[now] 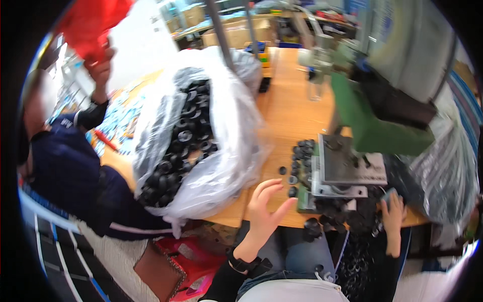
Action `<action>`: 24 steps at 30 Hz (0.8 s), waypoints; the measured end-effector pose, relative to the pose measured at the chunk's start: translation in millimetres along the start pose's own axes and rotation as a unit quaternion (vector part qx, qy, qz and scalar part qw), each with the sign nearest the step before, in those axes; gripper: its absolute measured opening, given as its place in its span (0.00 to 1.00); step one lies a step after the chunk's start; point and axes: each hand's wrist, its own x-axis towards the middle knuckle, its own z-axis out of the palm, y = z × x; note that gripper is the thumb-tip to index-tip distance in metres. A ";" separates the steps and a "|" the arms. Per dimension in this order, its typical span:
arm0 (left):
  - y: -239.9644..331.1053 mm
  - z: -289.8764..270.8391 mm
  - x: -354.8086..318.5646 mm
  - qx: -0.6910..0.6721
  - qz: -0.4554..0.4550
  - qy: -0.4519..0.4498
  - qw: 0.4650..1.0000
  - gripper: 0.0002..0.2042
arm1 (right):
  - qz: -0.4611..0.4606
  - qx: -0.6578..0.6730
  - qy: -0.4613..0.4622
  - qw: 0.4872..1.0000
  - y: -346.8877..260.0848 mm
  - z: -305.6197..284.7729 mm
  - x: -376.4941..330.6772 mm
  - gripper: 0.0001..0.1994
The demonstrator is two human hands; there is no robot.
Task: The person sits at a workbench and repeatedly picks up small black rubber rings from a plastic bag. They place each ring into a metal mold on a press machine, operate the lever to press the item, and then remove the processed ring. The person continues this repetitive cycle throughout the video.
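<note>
A big clear plastic bag point(201, 131), crinkled and shiny, sits on the wooden table point(289, 108), stuffed with small black rings point(183, 146) that look like rubber or plastic. Cardboard boxes point(236, 32) stand at the far end of the table, tan and square-edged; their details are too blurred to read. To the right, a green metal press point(372, 126) rises over a flat grey plate point(347, 163), and its top is cut off by blur. A second clear bag point(448, 176) slumps at the right edge, its contents hard to make out.

The left hand point(266, 206) hovers over the table's near edge, fingers spread and loose, gripping nothing; it is just beside a few loose black rings point(297, 166) scattered on the wood next to the press base. A dark watch point(244, 264) circles that wrist. The right hand point(392, 211) rests at the right of the press base among a heap of black parts point(347, 219); its fingers curl around something small and pale bluish, but the thing itself is too blurred to name.

At the left, another person in a dark blue top point(75, 171) raises a hand point(100, 65) holding a red bag point(95, 22), half cut off by the frame. A red and pink bag point(188, 264) lies on the floor below the table, partly hidden.
</note>
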 end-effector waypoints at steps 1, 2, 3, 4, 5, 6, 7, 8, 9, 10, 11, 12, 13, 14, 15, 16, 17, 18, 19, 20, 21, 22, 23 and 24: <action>-2.9 -24.8 -2.2 0.044 0.014 0.036 0.998 0.16 | -0.032 0.008 0.049 0.998 1.3 2.2 -6.2 0.24; -8.3 -47.8 -0.8 0.096 0.035 0.079 0.992 0.14 | -0.056 0.011 0.098 0.994 4.3 3.1 -13.2 0.23; -13.4 -70.3 -1.8 0.145 0.055 0.118 0.981 0.11 | -0.083 0.084 0.136 0.984 0.3 -0.9 -19.7 0.21; -25.3 -92.3 -0.8 0.189 0.031 0.158 0.969 0.10 | -0.110 0.159 0.169 0.967 -10.3 -9.3 -25.5 0.20; -39.8 -110.8 6.9 0.229 0.008 0.195 0.954 0.08 | -0.081 0.221 0.188 0.954 -41.0 -30.2 -37.6 0.16; -47.4 -127.6 25.9 0.201 -0.001 0.195 0.960 0.13 | -0.045 0.270 0.106 0.956 -55.4 -41.5 -47.9 0.15; -70.4 -137.7 39.7 0.232 -0.023 0.160 0.959 0.18 | -0.005 0.314 0.024 0.949 -64.0 -52.0 -57.1 0.14; -86.0 -147.5 44.2 0.266 -0.043 0.127 0.955 0.23 | 0.001 0.404 -0.068 0.912 -85.7 -61.7 -65.6 0.14; -87.2 -149.8 46.3 0.231 -0.095 0.028 0.968 0.29 | 0.028 0.475 -0.153 0.866 -106.7 -71.2 -75.1 0.13; -85.6 -150.4 50.3 0.196 -0.144 -0.072 0.967 0.34 | 0.022 0.583 -0.242 0.776 -143.7 -83.5 -82.1 0.14; -83.7 -144.6 47.6 0.191 -0.188 -0.134 0.954 0.39 | 0.002 0.662 -0.304 0.685 -181.9 -87.9 -85.5 0.17; -76.1 -140.5 42.6 0.218 -0.166 -0.172 0.946 0.39 | -0.021 0.728 -0.366 0.580 -221.6 -88.1 -86.1 0.21; -71.0 -127.9 38.1 0.235 -0.139 -0.214 0.938 0.40 | -0.011 0.725 -0.405 0.558 -254.8 -78.6 -84.7 0.27; -65.2 -118.6 30.6 0.255 -0.116 -0.253 0.926 0.40 | -0.012 0.712 -0.415 0.566 -288.9 -64.5 -81.0 0.33; -64.3 -112.7 19.1 0.284 -0.091 -0.226 0.927 0.40 | 0.023 0.712 -0.443 0.544 -322.5 -52.0 -70.8 0.39; -69.2 -109.1 3.5 0.314 -0.072 -0.193 0.927 0.40 | -0.016 0.712 -0.436 0.551 -360.3 -51.6 -59.3 0.41; -75.2 -101.4 -6.8 0.337 -0.045 -0.163 0.926 0.41 | -0.050 0.714 -0.418 0.560 -388.0 -48.4 -48.3 0.43; -80.2 -94.6 -13.5 0.355 -0.037 -0.157 0.921 0.41 | -0.024 0.686 -0.352 0.636 -409.4 -21.6 -39.7 0.42; -85.3 -87.4 -16.0 0.373 -0.023 -0.154 0.915 0.42 | 0.006 0.655 -0.278 0.703 -432.1 14.7 -26.1 0.41; -89.2 -89.3 -19.9 0.397 -0.017 -0.147 0.906 0.43 | 0.017 0.636 -0.249 0.730 -449.1 34.1 -18.7 0.41; -84.1 -91.5 -16.8 0.414 -0.009 -0.164 0.895 0.39 | 0.033 0.615 -0.218 0.757 -464.0 53.2 -9.6 0.40; -91.7 -95.2 -21.5 0.421 -0.010 -0.169 0.891 0.38 | 0.029 0.613 -0.231 0.755 -474.7 62.0 -5.8 0.41; -100.4 -98.1 -23.2 0.401 -0.017 -0.153 0.903 0.39 | 0.029 0.611 -0.239 0.754 -481.0 68.8 -0.1 0.41; -104.6 -103.5 -22.5 0.380 -0.025 -0.137 0.914 0.39 | 0.032 0.560 -0.207 0.802 -489.0 68.5 2.2 0.30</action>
